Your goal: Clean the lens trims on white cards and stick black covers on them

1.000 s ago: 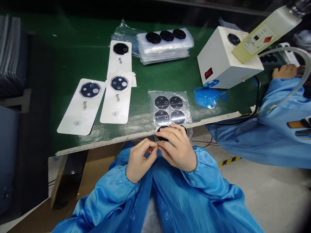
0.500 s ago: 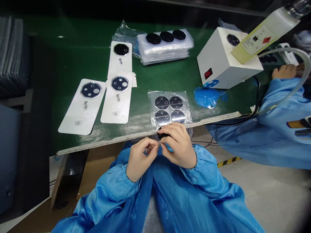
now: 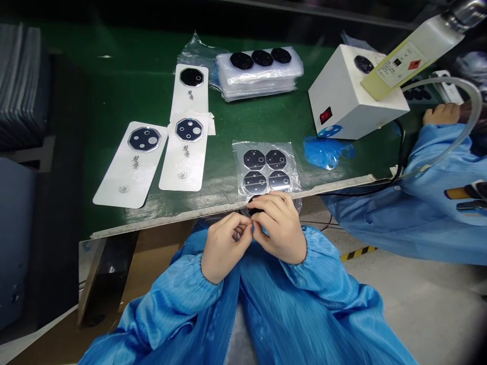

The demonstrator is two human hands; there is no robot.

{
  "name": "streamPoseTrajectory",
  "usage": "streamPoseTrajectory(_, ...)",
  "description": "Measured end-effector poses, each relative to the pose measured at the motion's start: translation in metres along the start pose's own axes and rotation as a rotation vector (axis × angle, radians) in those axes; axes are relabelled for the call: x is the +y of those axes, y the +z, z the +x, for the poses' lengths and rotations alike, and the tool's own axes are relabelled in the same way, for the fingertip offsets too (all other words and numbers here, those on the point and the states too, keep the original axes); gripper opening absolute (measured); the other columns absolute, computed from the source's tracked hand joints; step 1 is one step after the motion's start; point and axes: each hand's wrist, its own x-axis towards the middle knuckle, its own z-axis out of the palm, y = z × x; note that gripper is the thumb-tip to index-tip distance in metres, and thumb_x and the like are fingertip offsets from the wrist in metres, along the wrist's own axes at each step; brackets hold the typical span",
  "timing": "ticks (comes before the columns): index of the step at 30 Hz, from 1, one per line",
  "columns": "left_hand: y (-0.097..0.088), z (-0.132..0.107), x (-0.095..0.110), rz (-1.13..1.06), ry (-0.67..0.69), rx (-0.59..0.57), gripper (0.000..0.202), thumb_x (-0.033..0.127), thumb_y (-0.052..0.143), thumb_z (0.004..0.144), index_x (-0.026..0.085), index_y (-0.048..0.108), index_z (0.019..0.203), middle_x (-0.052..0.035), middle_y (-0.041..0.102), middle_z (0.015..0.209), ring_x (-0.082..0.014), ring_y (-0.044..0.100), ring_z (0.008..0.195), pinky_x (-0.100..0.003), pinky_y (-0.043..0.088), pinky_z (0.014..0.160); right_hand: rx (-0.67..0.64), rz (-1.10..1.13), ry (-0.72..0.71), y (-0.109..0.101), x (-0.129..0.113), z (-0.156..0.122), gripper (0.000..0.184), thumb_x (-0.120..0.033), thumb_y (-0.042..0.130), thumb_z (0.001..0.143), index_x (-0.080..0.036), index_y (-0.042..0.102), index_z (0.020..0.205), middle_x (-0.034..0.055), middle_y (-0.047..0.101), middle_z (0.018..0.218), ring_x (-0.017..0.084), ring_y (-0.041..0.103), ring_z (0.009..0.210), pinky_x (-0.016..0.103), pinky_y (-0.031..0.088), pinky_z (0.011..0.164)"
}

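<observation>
A clear plastic sheet bearing several black octagonal lens stickers lies at the table's front edge, its lower end hanging past it. My right hand is closed on that lower end, its fingers partly covering a black sticker. Thumb and index finger of my left hand are pinched together, touching the right fingertips. Whatever is between the left fingertips is too small to make out. To the left lie white phone-back-shaped panels with octagonal camera patches and dark printed characters.
A plastic-wrapped stack carries three black octagons at the back. Right of it stands a white box with a red switch and a tilted bottle of yellowish liquid. Crumpled blue film lies nearby. A co-worker's sleeve is at the right.
My left hand has shifted slightly right and up, its fingertips closer against the right ones. The sheet and panels lie as before; the whole view has moved slightly.
</observation>
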Motion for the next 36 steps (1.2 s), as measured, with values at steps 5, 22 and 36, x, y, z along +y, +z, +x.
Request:
streamPoseTrajectory(5,-0.002,0.001,-0.002,-0.038,-0.047,-0.013,0.014,0.011,0.052,0.075,0.017,0.054,0.063,0.0045,0.054,0.057,-0.0065,0.047,0.047,-0.018,0.04,0.049,0.002,0.059,0.039,-0.002,0.004,0.0,0.011,-0.008,0.052,0.075,-0.019,0.053,0.074,0.0041,0.068,0.094,0.019,0.059,0.094,0.04,0.043,0.082)
streamPoseTrajectory(22,-0.014,-0.013,-0.016,0.27,0.299,0.159,0.019,0.016,0.049,0.084,0.018,0.053,0.103,-0.0062,0.068,0.084,-0.0193,0.065,0.078,-0.032,0.053,0.072,-0.296,-0.223,0.05,0.021,0.06,0.073,0.01,-0.014,0.047,0.081,-0.019,0.054,0.078,0.0064,0.058,0.088,0.02,0.047,0.08,0.032,0.034,0.066)
streamPoseTrajectory(36,-0.01,0.014,-0.015,0.812,0.545,0.025,0.041,0.019,0.055,0.082,0.006,0.054,0.121,-0.0195,0.059,0.112,-0.0333,0.054,0.107,-0.045,0.05,0.087,-0.327,-0.262,0.116,0.003,0.086,0.078,0.008,-0.019,0.049,0.084,-0.018,0.055,0.08,0.0063,0.057,0.089,0.02,0.048,0.082,0.032,0.03,0.067)
